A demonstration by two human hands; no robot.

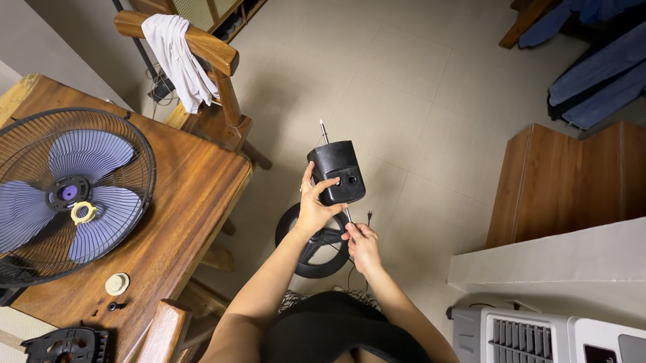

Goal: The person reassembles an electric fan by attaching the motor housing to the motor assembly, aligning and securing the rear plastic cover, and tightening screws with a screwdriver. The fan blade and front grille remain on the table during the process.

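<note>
Below, near the middle of the frame, the left hand (pixel 313 206) wraps its fingers around the side of a black fan motor housing (pixel 337 171), thumb and fingertips pressed on its face, holding it up over the floor. A thin metal shaft (pixel 324 131) sticks out of the housing's upper end, pointing toward the top of the frame. The right hand (pixel 364 247) sits just below and to the right, its fingertips pinched on a slim rod or cord (pixel 348 216) coming from the housing's lower end; what exactly it grips is too small to tell. Both forearms rise from the bottom centre, elbows bent and close to the body.

Under the hands lies a round black fan base (pixel 319 243) on the pale tiled floor (pixel 414 84), which stretches bare toward the top centre. To the left, the edge of a wooden table (pixel 192 190) runs near the left forearm, with a gap between. On it rest a fan cage with purple blades (pixel 57 195), a small cream cap (pixel 117 283) and a black plastic part (pixel 65 346) at the lower left. A wooden chair (pixel 211 89) with a white cloth (pixel 176 55) stands at the upper left. A wooden cabinet (pixel 577 182) closes the right side, and a white air cooler (pixel 555 351) fills the lower right corner.
</note>
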